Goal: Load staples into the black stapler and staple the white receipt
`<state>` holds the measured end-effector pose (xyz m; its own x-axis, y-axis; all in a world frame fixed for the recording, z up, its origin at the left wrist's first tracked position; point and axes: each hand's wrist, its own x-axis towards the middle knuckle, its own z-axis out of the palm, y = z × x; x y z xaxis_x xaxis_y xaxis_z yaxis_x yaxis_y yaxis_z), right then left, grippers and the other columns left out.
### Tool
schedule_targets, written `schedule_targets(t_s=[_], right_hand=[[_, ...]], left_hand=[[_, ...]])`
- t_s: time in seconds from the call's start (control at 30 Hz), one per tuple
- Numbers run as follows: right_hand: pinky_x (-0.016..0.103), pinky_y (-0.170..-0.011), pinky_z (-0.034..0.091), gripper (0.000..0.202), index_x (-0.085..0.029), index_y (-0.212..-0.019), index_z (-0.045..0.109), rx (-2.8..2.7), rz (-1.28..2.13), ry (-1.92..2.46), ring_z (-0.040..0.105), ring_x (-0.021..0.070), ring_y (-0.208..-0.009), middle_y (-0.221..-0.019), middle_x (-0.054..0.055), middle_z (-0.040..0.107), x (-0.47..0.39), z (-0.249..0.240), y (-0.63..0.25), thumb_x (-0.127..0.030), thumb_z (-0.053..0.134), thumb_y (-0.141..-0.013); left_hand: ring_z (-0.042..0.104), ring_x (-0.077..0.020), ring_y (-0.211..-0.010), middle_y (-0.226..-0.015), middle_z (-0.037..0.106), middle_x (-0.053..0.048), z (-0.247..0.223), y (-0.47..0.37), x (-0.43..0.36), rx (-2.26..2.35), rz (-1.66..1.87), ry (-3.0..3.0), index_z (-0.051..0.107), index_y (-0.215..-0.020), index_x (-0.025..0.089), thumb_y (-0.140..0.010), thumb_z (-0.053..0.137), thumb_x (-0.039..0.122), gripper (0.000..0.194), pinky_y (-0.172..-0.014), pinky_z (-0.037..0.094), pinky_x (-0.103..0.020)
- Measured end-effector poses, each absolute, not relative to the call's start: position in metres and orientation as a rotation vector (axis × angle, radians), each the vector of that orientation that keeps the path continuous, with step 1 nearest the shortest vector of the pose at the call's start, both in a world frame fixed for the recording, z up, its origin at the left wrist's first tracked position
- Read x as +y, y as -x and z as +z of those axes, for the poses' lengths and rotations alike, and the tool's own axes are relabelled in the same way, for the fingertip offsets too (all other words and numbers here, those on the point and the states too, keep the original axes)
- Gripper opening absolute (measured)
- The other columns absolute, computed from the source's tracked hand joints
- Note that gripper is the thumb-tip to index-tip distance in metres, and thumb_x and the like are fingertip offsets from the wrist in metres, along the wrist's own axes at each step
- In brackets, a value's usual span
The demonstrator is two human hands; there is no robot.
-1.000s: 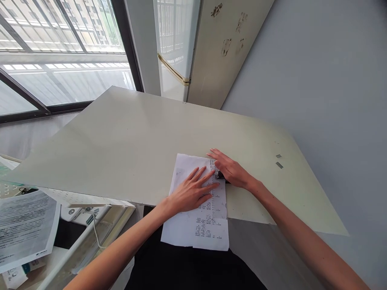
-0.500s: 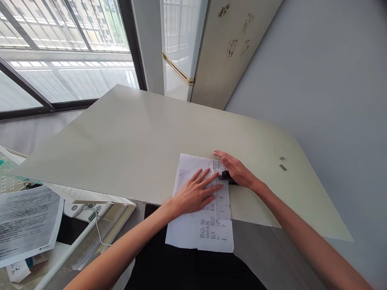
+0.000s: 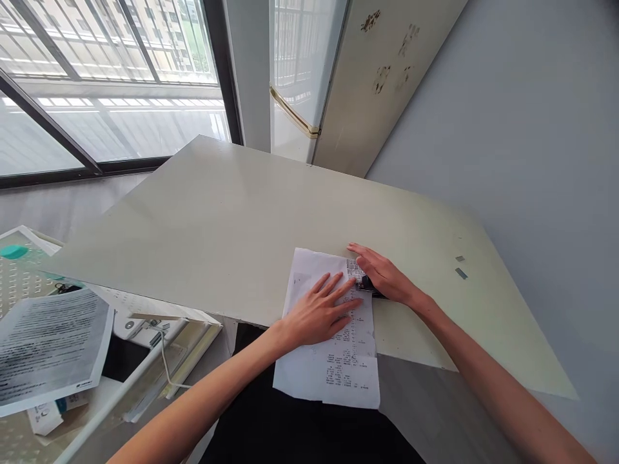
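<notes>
A white printed paper sheet lies on the pale table, its near end hanging over the front edge. My left hand lies flat on the sheet with fingers spread, pinning it down. My right hand rests at the sheet's right edge, closed over a small black object that looks like a stapler, mostly hidden under the palm.
Two short strips of staples lie on the table's right part. A fridge stands behind the table, with a grey wall at right and a window at left. At lower left, printed papers and clutter sit on a lower surface.
Both hands and the sheet keep the same pose on the table. Only the camera has shifted, sliding the scene slightly rightward in view.
</notes>
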<state>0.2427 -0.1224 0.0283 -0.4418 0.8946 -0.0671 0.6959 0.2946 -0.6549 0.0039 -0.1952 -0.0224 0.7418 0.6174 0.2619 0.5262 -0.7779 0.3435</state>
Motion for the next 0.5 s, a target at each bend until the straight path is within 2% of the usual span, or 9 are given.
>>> schedule_targets(t_s=[0.1,0.23,0.5], right_hand=[[0.052,-0.130,0.033,0.058,-0.035,-0.157,0.049,-2.285,0.869,1.452,0.039,0.0273,-0.157,-0.168,0.002,0.046,-0.121,0.025,-0.245,-0.063,0.038,-0.107],[0.053,-0.129,0.033,0.056,-0.035,-0.158,0.048,-2.326,0.843,1.448,0.040,0.0280,-0.156,-0.168,0.002,0.046,-0.121,0.023,-0.245,-0.060,0.038,-0.108],[0.051,-0.131,0.032,0.059,-0.033,-0.161,0.043,-2.433,0.826,1.583,0.029,0.0268,-0.162,-0.172,0.000,0.038,-0.122,0.032,-0.236,-0.059,0.034,-0.108]], left_hand=[[0.015,-0.0315,-0.164,-0.177,0.019,-0.003,-0.024,-0.006,-0.196,0.898,0.546,-2.704,0.053,-0.156,0.029,-0.111,0.044,0.042,0.047,-0.134,0.015,-0.053],[0.014,-0.0309,-0.164,-0.177,0.020,-0.002,-0.025,-0.007,-0.196,0.904,0.561,-2.703,0.054,-0.155,0.029,-0.111,0.044,0.042,0.046,-0.134,0.015,-0.053],[0.015,-0.0308,-0.164,-0.175,0.028,-0.005,-0.027,-0.008,-0.196,0.908,0.573,-2.697,0.056,-0.153,0.026,-0.111,0.046,0.041,0.046,-0.134,0.015,-0.052]])
